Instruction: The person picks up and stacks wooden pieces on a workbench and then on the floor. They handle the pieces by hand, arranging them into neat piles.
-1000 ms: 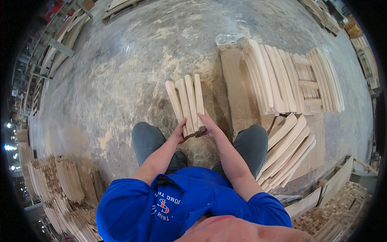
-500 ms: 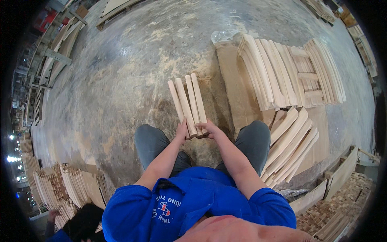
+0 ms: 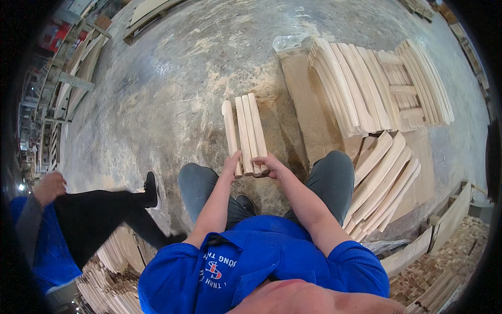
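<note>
Between my knees I hold several pale wooden bars, their far ends pointing away from me. My left hand (image 3: 230,164) is closed round the near end of the leftmost wooden bar (image 3: 231,133), which stands a little apart from the others. My right hand (image 3: 269,164) grips the near ends of the other wooden bars (image 3: 250,131), which lie side by side and touch, thumb across the top. The fingers beneath the bars are hidden.
To the right, stacked curved wooden pieces (image 3: 355,89) lie on cardboard (image 3: 300,104), with a looser fanned pile (image 3: 384,183) nearer me. A person in black trousers (image 3: 99,214) strides at the left, beside more wood stacks (image 3: 104,285). A crate of wooden blocks (image 3: 444,261) stands at lower right.
The leftmost bar has separated from its neighbour, and the other bars have closed together in my right hand. A person has walked into view from the lower left.
</note>
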`<state>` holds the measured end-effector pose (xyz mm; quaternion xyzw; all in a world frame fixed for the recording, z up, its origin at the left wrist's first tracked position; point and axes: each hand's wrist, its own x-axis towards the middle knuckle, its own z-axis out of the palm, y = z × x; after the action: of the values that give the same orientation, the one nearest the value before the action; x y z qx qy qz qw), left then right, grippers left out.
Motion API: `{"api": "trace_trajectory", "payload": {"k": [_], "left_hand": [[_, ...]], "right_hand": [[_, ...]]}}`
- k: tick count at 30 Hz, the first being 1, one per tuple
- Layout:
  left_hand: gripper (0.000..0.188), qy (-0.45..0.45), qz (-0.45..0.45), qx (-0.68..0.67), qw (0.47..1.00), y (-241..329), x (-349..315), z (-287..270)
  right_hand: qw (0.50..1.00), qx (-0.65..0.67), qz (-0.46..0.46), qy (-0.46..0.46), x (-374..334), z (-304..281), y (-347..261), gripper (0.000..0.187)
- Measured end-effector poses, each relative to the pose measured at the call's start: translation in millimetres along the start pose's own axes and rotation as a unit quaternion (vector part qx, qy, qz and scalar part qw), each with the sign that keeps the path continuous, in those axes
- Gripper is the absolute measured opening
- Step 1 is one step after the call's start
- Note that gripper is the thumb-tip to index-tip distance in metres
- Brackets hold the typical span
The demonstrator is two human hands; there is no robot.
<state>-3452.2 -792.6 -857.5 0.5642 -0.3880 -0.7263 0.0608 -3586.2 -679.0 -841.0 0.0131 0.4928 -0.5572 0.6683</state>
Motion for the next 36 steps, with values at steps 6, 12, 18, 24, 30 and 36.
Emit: {"api": "trace_trajectory", "payload": {"k": [6,12,18,24,30,36], "left_hand": [[0.039,-0.062,-0.043,-0.046,0.996,8,-9,9],[0.059,-0.07,-0.057,-0.113,0.99,5,-17,18],[0.052,-0.094,-0.014,-0.089,0.992,4,-11,10],[0.049,-0.014,0.152,0.001,0.988,-4,-16,29],[0.046,-0.058,0.153,-0.066,0.984,6,-19,27],[0.042,-0.022,0.0,-0.094,0.995,1,-19,28]], "right_hand": [[0.994,-0.102,-0.038,0.023,13,-10,9,0.045],[0.996,0.043,0.082,0.007,10,-20,13,0.04],[0.996,-0.011,0.071,0.051,12,-9,13,0.04],[0.989,-0.104,-0.066,0.082,1,-16,12,0.042],[0.994,-0.086,-0.009,0.064,-2,-4,-14,0.04],[0.993,-0.066,0.038,0.095,6,-7,9,0.044]]}}
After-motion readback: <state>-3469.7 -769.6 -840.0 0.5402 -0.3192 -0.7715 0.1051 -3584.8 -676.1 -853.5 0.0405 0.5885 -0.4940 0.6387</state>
